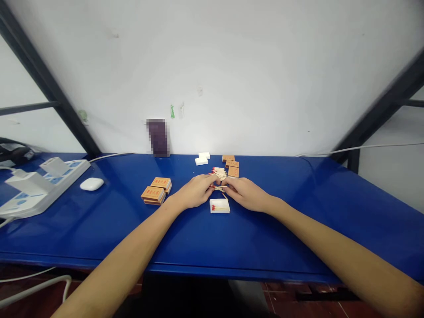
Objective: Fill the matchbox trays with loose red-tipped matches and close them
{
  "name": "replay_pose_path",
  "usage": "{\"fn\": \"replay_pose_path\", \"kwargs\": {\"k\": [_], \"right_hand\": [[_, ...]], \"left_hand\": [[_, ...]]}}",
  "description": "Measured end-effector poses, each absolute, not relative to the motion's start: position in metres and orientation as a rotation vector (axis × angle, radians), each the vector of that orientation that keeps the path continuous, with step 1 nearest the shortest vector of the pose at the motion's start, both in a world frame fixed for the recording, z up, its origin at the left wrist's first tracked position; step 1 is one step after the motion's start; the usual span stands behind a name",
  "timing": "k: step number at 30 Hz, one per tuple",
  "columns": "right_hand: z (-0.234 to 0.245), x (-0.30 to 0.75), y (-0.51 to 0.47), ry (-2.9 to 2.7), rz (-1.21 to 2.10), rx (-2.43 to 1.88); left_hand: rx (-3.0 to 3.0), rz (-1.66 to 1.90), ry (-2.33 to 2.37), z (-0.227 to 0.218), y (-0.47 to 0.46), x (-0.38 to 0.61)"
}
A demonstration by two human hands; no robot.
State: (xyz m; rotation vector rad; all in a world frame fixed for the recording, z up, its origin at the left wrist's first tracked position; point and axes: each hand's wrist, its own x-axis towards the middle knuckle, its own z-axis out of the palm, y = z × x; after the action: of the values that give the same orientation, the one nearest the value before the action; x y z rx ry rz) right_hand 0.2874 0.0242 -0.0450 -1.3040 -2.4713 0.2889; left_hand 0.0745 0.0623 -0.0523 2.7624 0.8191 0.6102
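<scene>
My left hand (198, 191) and my right hand (247, 193) meet over the middle of the blue table, fingertips curled in. Between them lie a few red-tipped matches (219, 187), pinched by the left fingers at the head end and by the right fingers near the plain end. One loose match (225, 196) slants below the right fingertips. Just in front of the hands sits a white matchbox tray (220, 212) with several matches along its left and lower part. Behind the fingers is a pile of matches (218, 172), heads mostly to the left, partly hidden by my hands.
Orange matchbox sleeves (232, 163) lie behind my right hand, and two white trays (201, 161) stand at the back. Stacked matchboxes (153, 193) are on the left, with a white earphone case (92, 183) and a power strip (62, 185) farther left. A wall (258, 88) closes the back.
</scene>
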Motion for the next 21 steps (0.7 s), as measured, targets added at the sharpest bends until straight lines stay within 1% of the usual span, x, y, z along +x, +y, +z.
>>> {"fn": "replay_pose_path", "kwargs": {"k": [15, 21], "right_hand": [[-0.0477, 0.2875, 0.0278, -2.415, 0.331, -1.264], [-0.0477, 0.2866, 0.0297, -2.485, 0.283, -1.210]], "left_hand": [[2.789, 0.596, 0.771, -0.0499, 0.0611, 0.0776], [2.720, 0.661, 0.734, -0.0473, 0.0606, 0.0827]]}}
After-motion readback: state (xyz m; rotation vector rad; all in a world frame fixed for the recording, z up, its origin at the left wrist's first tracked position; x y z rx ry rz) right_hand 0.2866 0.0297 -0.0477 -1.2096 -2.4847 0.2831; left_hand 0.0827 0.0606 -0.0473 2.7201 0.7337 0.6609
